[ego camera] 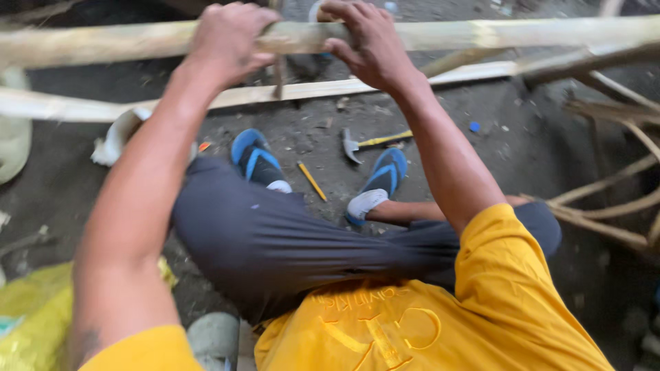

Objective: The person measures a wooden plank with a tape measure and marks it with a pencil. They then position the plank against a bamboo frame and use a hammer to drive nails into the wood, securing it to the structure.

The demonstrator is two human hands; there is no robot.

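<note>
Lying at the far left on the dirt floor point(495, 137) is a yellow bag point(34, 316), with a pale green thing point(12, 137) above it at the edge, too cropped to identify. A thick bamboo pole point(515, 32) runs level across the top of the view, well above the ground. The left hand point(227, 41) is closed over the pole from above, fingers wrapped round the far side. Just to its right, the right hand point(368, 45) also grips the pole, its fingers curled over the top and the thumb below; the two hands sit near each other but apart. A thin dark stick point(278, 75) hangs down between them. Behind and below the pole a flatter split slat point(316, 89) slants across the floor. A white rag point(113, 141) lies near the left forearm. Under the arms are the person's bent knees in dark trousers point(275, 240) and a yellow shirt point(426, 323). Both feet wear blue sandals point(385, 175). Between the feet lie a yellow pencil point(311, 181) and, further up, a hammer point(364, 143) with a yellow handle. To the right, several thin bamboo strips point(605, 206) fan out over the floor.
</note>
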